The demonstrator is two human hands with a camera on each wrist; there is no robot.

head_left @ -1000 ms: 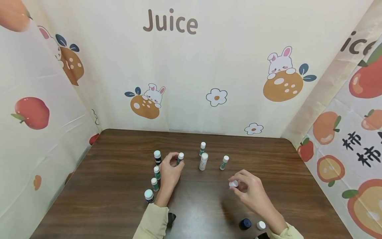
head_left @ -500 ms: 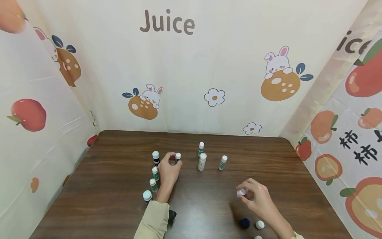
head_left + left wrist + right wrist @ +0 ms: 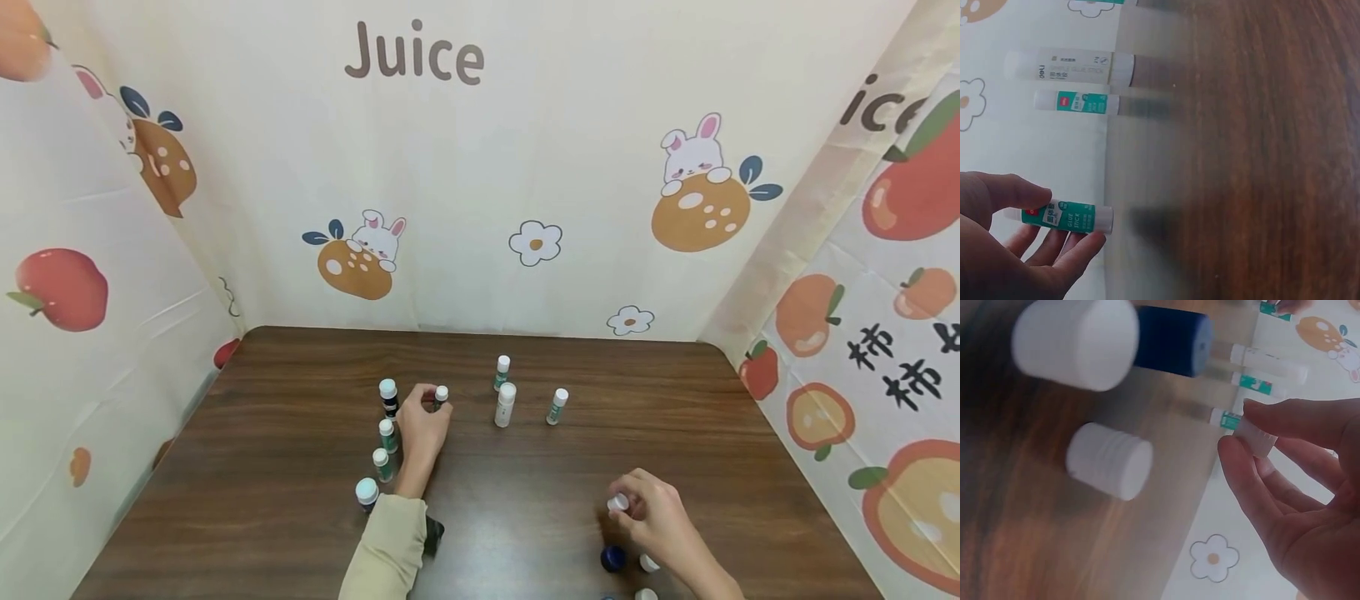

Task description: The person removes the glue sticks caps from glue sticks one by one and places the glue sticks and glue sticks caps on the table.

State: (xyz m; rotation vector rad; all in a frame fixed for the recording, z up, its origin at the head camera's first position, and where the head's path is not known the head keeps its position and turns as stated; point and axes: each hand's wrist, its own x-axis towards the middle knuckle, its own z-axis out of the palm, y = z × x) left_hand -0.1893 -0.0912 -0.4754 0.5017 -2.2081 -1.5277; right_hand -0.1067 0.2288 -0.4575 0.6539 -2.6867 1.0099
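My left hand (image 3: 422,425) grips a green-labelled glue stick (image 3: 441,397), marked "GLUE STICK" in the left wrist view, with its white top end up. To its left stand several more sticks: a dark one with a pale blue cap (image 3: 388,398), a green one (image 3: 387,436), another green one (image 3: 382,466) and a wider dark one (image 3: 367,492). Low over the table's right side, my right hand (image 3: 658,518) pinches a small white cap (image 3: 1255,438) between thumb and fingers. Below that hand lie a dark blue cap (image 3: 612,559), a white cap (image 3: 648,563) and another white cap (image 3: 646,594).
Between the hands stand a white glue stick (image 3: 506,407), a green one behind it (image 3: 502,373) and a green one to its right (image 3: 557,407). A black object (image 3: 433,535) shows beside the left sleeve. Printed curtains (image 3: 465,167) enclose the brown table (image 3: 300,450).
My right hand has moved down and to the right with the white cap, toward the loose caps. The left hand keeps hold of its glue stick, which sits slightly lower. The head view has shifted a little.
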